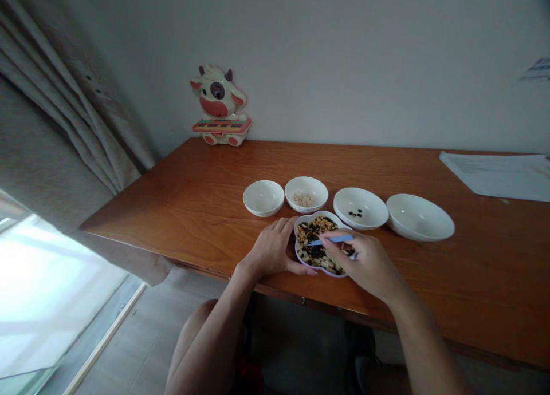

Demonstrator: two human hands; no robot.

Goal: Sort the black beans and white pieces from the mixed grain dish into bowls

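A flower-shaped purple-rimmed dish [299, 228] full of mixed light and dark beans sits near the table's front edge. My left hand [272, 249] rests flat against the dish's left side, fingers spread along its rim. My right hand [369, 263] is over the dish's right half, pinching blue tweezers [330, 240] whose tip points left into the beans. Behind the dish stand several white bowls in a row: an empty one [263, 197], one with pale beans [306, 193], one with a few dark beans [360, 208], and a larger empty one [420, 216].
The wooden table [201, 200] runs to the wall. A toy cow with a small keyboard [220, 107] stands at the back left. Papers [501, 174] lie at the far right. A curtain [64, 126] hangs on the left, beside a bright window.
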